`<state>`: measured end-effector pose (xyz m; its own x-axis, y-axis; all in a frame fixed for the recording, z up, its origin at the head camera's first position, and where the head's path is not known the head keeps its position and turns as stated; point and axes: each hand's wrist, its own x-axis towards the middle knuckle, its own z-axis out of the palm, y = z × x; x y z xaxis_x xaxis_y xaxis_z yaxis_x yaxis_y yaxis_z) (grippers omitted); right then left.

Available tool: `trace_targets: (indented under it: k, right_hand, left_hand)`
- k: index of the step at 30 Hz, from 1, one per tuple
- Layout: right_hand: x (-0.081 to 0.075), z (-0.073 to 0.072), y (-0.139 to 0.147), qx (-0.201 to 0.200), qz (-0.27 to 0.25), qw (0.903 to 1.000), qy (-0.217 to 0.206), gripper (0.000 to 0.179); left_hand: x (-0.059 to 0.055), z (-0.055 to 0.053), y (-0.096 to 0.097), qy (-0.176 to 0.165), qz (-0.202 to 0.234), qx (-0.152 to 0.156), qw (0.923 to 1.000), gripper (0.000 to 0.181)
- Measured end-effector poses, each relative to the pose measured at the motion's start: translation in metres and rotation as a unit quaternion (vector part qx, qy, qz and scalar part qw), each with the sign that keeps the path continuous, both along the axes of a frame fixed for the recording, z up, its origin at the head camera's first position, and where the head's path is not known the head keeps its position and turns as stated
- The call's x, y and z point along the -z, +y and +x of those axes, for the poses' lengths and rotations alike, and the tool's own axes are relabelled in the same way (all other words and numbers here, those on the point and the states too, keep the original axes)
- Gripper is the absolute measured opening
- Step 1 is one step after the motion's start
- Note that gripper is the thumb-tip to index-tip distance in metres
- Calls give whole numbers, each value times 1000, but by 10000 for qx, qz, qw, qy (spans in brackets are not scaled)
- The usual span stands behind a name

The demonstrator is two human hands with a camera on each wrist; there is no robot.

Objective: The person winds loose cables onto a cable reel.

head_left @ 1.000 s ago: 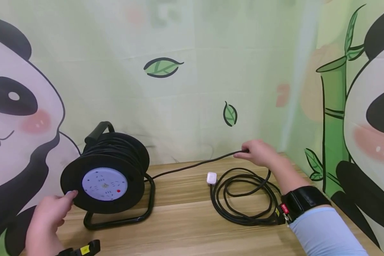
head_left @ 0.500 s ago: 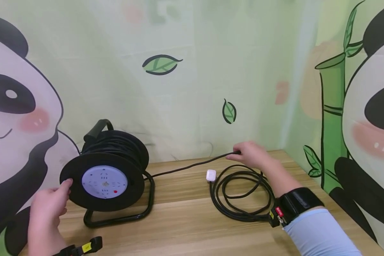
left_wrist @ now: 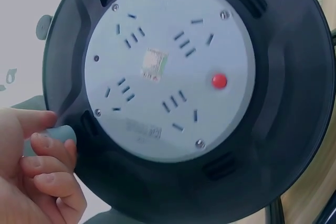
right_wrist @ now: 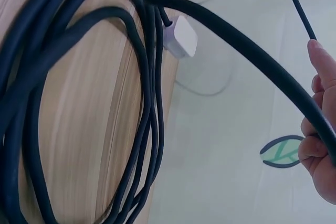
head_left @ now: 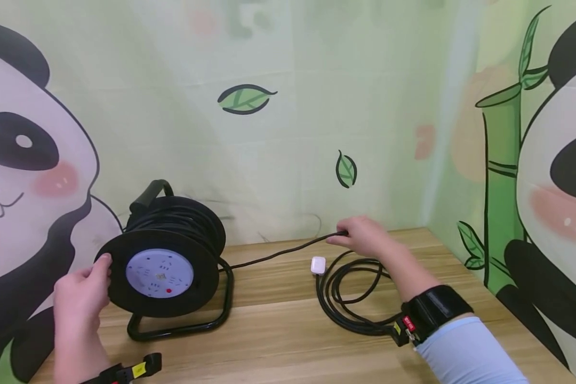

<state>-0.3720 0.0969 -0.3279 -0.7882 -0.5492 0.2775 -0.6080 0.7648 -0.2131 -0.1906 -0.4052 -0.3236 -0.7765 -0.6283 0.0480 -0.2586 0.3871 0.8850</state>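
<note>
A black cable reel [head_left: 158, 240] stands at the left in the head view, with a round light socket plate [head_left: 159, 273] and red button on its front. My left hand [head_left: 81, 293] is at the reel's left rim; in the left wrist view its fingers curl round a grey knob [left_wrist: 65, 134] on the disc. Black cable [head_left: 288, 249] stretches from the reel to my right hand [head_left: 365, 237], which grips it above the table. Below that hand lies a loose cable coil [head_left: 365, 326] with a white plug [head_left: 318, 265]. The right wrist view shows curled fingers [right_wrist: 315, 145] on the cable.
The reel rests on a bent black tube frame [head_left: 187, 332] and has a carrying handle [head_left: 148, 195] on top. Behind the wooden table [head_left: 269, 341] hangs a printed panda backdrop [head_left: 293, 133], which also closes the right side.
The reel's disc has turned clockwise, its red button shifting left along the bottom. My left hand has risen with the knob. My right hand has moved left towards the reel, holding the cable.
</note>
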Motion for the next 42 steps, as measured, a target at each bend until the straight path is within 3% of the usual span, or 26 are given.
trace_targets:
  k: [4, 8, 15, 21, 29, 35, 42]
  right_hand:
    - [-1, 3, -7, -66, 2, 10000, 6, 39]
    - [-1, 5, -15, -82, 3, 9999, -59, 38]
    - [-2, 9, -30, -211, 126, 9997, 81, 39]
    - [-4, 11, -38, -267, 164, 9994, 170, 39]
    - [-5, 12, -52, -368, 359, 9982, 317, 41]
    - [-6, 12, -63, -345, 461, 9974, 426, 41]
    - [-6, 14, -75, -386, 540, 9967, 476, 41]
  left_hand:
    - [-4, 0, 7, 240, -123, -175, 9995, 79]
    - [-8, -2, 16, 498, -528, -367, 9967, 76]
    - [-11, -7, 30, 1045, -1399, -563, 9830, 64]
    - [-10, -13, 35, 1399, -1846, -630, 9708, 57]
    - [-10, -12, 46, 1284, -2705, -426, 9532, 51]
    - [-12, -9, 51, 1122, -3050, -194, 9455, 50]
    - [-14, -11, 63, 1194, -3331, -153, 9352, 49]
